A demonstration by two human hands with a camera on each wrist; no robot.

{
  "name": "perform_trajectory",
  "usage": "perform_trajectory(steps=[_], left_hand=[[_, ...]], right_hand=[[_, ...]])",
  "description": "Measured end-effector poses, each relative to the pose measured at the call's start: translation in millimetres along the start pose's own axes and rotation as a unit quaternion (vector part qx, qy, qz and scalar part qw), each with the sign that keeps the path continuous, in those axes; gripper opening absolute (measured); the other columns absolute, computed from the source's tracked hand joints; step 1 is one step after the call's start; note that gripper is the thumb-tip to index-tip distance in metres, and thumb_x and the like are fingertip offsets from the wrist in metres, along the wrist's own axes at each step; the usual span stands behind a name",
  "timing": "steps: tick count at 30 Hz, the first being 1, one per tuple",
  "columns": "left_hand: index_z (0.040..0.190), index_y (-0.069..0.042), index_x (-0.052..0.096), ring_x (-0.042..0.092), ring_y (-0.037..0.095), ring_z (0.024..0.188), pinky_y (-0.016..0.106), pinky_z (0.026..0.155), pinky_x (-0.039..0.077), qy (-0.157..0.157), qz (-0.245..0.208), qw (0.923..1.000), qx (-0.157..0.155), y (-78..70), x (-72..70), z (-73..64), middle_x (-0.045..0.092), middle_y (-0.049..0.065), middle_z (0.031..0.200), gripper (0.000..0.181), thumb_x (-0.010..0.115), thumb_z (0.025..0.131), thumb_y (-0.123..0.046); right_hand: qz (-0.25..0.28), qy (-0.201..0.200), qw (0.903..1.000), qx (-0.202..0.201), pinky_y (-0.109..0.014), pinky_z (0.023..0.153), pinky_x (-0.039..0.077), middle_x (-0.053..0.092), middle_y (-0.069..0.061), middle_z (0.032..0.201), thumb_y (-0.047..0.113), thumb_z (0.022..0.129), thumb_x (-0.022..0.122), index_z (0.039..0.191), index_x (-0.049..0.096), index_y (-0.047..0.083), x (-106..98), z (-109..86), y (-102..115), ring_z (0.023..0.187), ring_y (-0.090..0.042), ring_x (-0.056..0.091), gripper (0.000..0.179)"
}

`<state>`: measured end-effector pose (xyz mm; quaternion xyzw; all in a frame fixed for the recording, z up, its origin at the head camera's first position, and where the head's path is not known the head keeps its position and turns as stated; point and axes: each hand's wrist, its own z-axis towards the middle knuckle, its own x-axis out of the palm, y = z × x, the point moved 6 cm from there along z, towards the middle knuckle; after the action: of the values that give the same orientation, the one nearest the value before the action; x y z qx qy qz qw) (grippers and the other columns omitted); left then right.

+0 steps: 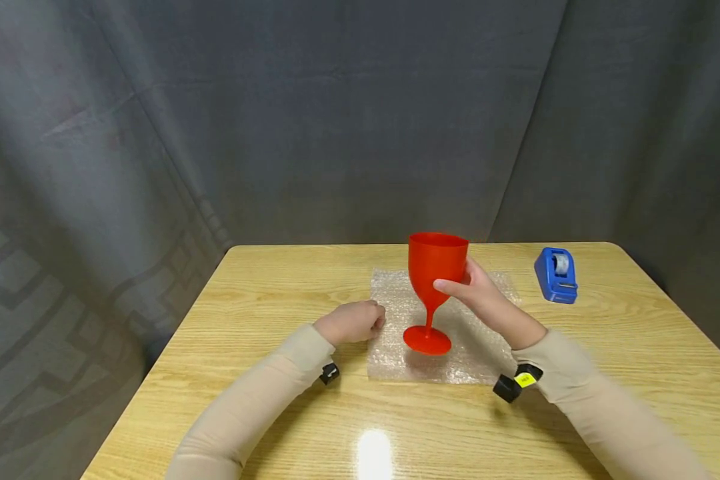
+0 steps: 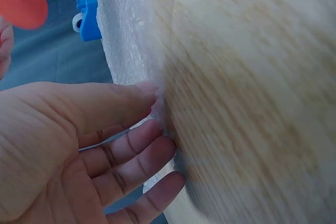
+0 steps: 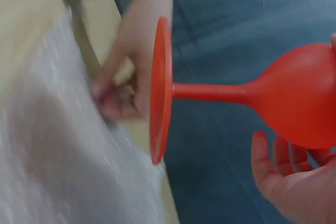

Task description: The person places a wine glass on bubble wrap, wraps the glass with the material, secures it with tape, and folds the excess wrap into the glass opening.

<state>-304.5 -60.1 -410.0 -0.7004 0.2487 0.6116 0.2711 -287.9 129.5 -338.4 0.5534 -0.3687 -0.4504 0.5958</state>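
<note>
Red plastic-looking goblet (image 1: 437, 263), near upright, held raised above a sheet of clear bubble wrap (image 1: 469, 355); its foot is clear of the sheet. Right hand (image 1: 485, 299): thumb and fingers curved round the right side of the bowl, opened to its width. Left hand (image 1: 351, 322): at the sheet's left edge, thumb and forefinger closed on the film in a pinch, remaining fingers bent. Wrap lies on a wood-grain table (image 1: 264, 287). Blue tape dispenser (image 1: 557, 277), roll loaded, stands at far right, beyond the sheet. Grey curtain (image 1: 360, 120) hangs behind the far edge.
</note>
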Motion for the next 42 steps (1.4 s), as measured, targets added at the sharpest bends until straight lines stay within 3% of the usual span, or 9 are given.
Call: perform_trajectory(steps=[4, 7, 11, 17, 22, 29, 42], left_hand=[[0.086, -0.013, 0.062, 0.054, 0.010, 0.076, 0.021, 0.070, 0.049, -0.003, 0.002, 1.0000, 0.004, 0.4, 1.1, 0.7, 0.061, -0.001, 0.084, 0.009, 0.064, 0.086, -0.005], [0.088, -0.013, 0.063, 0.054, 0.010, 0.077, 0.020, 0.071, 0.049, -0.001, 0.002, 1.0000, 0.003, 0.9, 2.2, 1.3, 0.062, 0.000, 0.086, 0.008, 0.064, 0.087, -0.005], [0.089, -0.012, 0.064, 0.054, 0.011, 0.077, 0.021, 0.071, 0.049, 0.000, 0.003, 1.0000, -0.002, 1.4, 2.1, 0.7, 0.062, 0.000, 0.087, 0.007, 0.064, 0.087, -0.005], [0.088, -0.012, 0.064, 0.054, 0.013, 0.075, 0.024, 0.070, 0.050, 0.001, 0.000, 1.0000, -0.008, 0.8, 0.6, -0.8, 0.060, 0.000, 0.084, 0.006, 0.065, 0.087, -0.006], [0.086, -0.013, 0.063, 0.054, 0.012, 0.075, 0.024, 0.070, 0.050, 0.001, 0.000, 0.9999, -0.012, 2.1, 0.9, 0.2, 0.059, -0.002, 0.083, 0.006, 0.064, 0.087, -0.007], [0.083, -0.014, 0.063, 0.053, 0.012, 0.073, 0.024, 0.069, 0.049, -0.001, -0.002, 0.9999, -0.015, 2.7, 0.3, 0.9, 0.058, -0.002, 0.081, 0.009, 0.064, 0.087, -0.006], [0.084, -0.014, 0.065, 0.053, 0.012, 0.074, 0.024, 0.069, 0.048, 0.004, -0.005, 0.9999, -0.016, 1.2, 0.2, 0.8, 0.059, -0.002, 0.082, 0.009, 0.064, 0.087, -0.006]], right_hand=[[0.110, 0.031, 0.9930, 0.029, -0.027, 0.087, 0.054, 0.053, 0.001, 0.118, 0.016, 0.094, 0.057, 0.138, 0.024, 0.002, 19.0, 3.8, -10.4, 0.101, -0.011, 0.062, 0.057], [0.136, 0.020, 0.9884, 0.064, -0.029, 0.083, 0.055, 0.049, -0.007, 0.121, 0.020, 0.095, 0.055, 0.132, 0.022, 0.007, 23.8, 9.7, -23.1, 0.096, -0.013, 0.064, 0.052], [0.121, 0.002, 0.9865, 0.110, -0.030, 0.080, 0.056, 0.045, -0.017, 0.126, 0.025, 0.095, 0.053, 0.130, 0.019, 0.006, 25.9, 19.5, -42.3, 0.090, -0.014, 0.064, 0.052], [0.112, -0.011, 0.9784, 0.173, -0.031, 0.073, 0.058, 0.045, -0.017, 0.119, 0.027, 0.094, 0.052, 0.123, 0.025, 0.002, 29.2, 26.2, -67.9, 0.076, -0.012, 0.061, 0.046], [0.117, 0.001, 0.9710, 0.208, -0.038, 0.077, 0.059, 0.045, -0.023, 0.125, 0.030, 0.094, 0.053, 0.125, 0.027, -0.001, 35.1, 25.6, -80.1, 0.085, -0.020, 0.064, 0.052], [0.108, 0.017, 0.9684, 0.224, -0.040, 0.082, 0.058, 0.042, -0.024, 0.133, 0.031, 0.095, 0.054, 0.134, 0.027, -0.007, 41.9, 28.0, -85.1, 0.094, -0.026, 0.062, 0.061], [0.079, -0.002, 0.9673, 0.241, -0.037, 0.076, 0.059, 0.052, -0.022, 0.121, 0.036, 0.094, 0.056, 0.135, 0.023, -0.005, 37.9, 33.6, -96.5, 0.081, -0.019, 0.067, 0.067]])
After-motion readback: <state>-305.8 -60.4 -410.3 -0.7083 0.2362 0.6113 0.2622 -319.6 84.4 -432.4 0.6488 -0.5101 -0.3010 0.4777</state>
